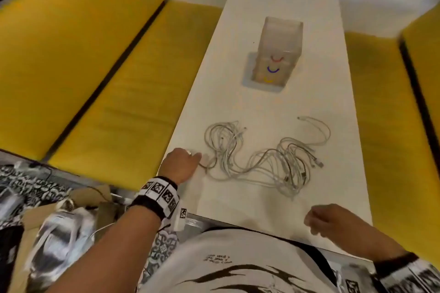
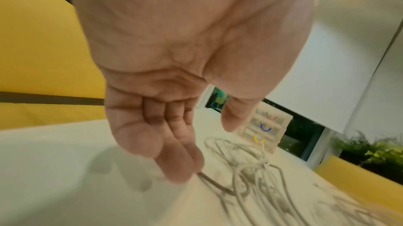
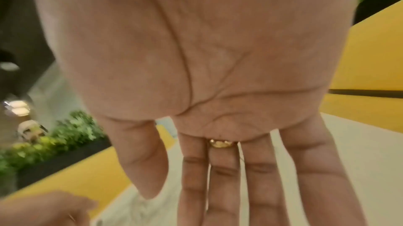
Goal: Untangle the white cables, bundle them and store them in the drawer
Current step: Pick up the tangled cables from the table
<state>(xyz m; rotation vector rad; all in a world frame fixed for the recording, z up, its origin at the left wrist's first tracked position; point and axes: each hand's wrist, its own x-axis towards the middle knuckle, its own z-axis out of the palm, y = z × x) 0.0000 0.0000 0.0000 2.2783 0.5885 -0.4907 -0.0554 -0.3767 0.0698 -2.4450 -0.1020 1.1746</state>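
A tangle of white cables [image 1: 262, 164] lies spread across the near half of the white table [image 1: 259, 107]. My left hand [image 1: 194, 158] is at the table's left edge, by the tangle's left end. In the left wrist view the left hand [image 2: 187, 153] is open, with its fingertips [image 2: 179, 176] touching one cable strand of the tangle [image 2: 250, 178]. My right hand [image 1: 314, 220] hovers near the table's front edge, apart from the cables. Its palm [image 3: 196, 186] is flat, fingers straight, holding nothing. A translucent drawer unit [image 1: 276, 54] with red, blue and yellow handles stands further back, all drawers closed.
Yellow padded benches run along both long sides of the table, left [image 1: 114, 107] and right [image 1: 381, 131]. Cardboard and plastic-wrapped items [image 1: 59, 233] lie on the patterned floor at lower left. Bare tabletop separates the cables from the drawer unit [image 2: 268, 126].
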